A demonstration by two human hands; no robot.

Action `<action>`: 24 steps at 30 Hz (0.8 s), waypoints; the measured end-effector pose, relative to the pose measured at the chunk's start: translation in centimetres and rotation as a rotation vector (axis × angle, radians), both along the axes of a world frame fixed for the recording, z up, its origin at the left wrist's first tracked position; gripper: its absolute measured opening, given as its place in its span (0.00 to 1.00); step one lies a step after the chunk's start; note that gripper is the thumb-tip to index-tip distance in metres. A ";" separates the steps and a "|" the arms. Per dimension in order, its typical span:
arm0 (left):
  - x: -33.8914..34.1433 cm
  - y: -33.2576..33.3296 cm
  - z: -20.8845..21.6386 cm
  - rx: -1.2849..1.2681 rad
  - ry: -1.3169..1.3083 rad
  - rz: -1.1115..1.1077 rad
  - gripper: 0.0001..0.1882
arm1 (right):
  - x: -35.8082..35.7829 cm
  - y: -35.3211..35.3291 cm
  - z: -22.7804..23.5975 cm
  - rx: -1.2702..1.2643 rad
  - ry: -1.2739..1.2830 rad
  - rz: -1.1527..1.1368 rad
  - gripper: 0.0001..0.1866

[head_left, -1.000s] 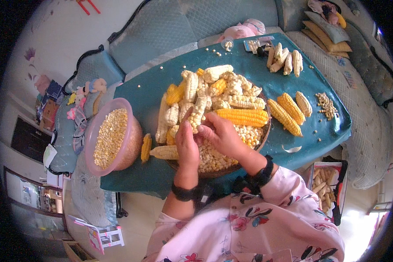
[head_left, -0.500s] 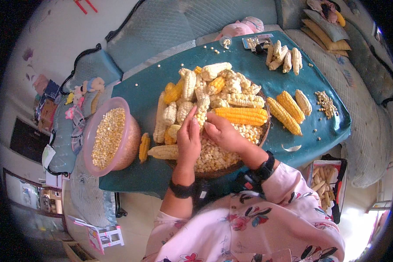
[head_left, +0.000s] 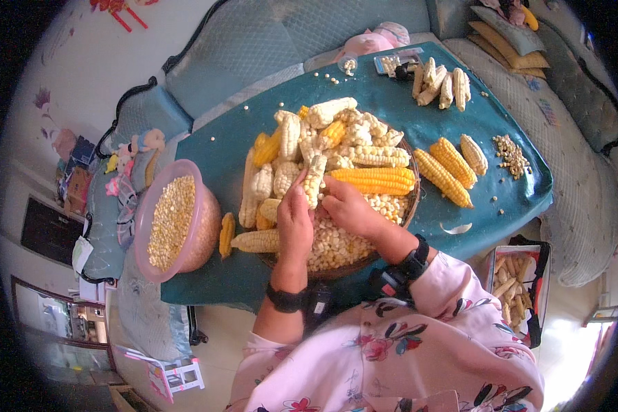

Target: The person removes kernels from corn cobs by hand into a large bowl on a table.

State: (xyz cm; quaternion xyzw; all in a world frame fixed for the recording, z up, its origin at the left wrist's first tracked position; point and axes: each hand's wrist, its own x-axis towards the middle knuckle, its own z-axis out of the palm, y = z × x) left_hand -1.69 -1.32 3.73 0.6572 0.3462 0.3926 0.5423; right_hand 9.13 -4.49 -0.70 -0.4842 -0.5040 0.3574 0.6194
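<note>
The left hand (head_left: 296, 223) is gripping a pale corn cob (head_left: 314, 180); the right hand (head_left: 352, 208) is curling beside it, its hold impossible to tell. Below both, loose kernels (head_left: 333, 247) are filling a basket's (head_left: 417, 187) near side; leftward, a pink bowl (head_left: 207, 237) is standing on the tabletop (head_left: 498, 223).

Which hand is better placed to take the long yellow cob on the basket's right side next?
Probably the right hand: it is closer to the long yellow cob; the left hand grips a pale cob.
</note>
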 end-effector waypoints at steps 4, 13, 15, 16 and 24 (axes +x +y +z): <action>0.2 0.5 -1.4 -0.228 -0.228 0.036 0.20 | 0.7 -0.9 1.6 -0.140 0.227 0.175 0.11; -1.0 1.1 -2.1 -0.570 -0.516 -0.277 0.15 | 0.6 -1.1 2.2 -0.072 0.422 0.308 0.13; -1.0 0.9 -1.9 -0.555 -0.466 -0.080 0.15 | 0.5 -1.2 2.3 -0.066 0.338 0.283 0.12; -0.8 0.7 -1.7 -0.550 -0.440 0.018 0.15 | 0.2 -1.5 2.9 -0.040 0.313 0.264 0.11; -0.3 0.1 -0.8 -0.177 -0.205 0.071 0.20 | -0.2 -0.5 0.4 0.070 0.084 0.156 0.09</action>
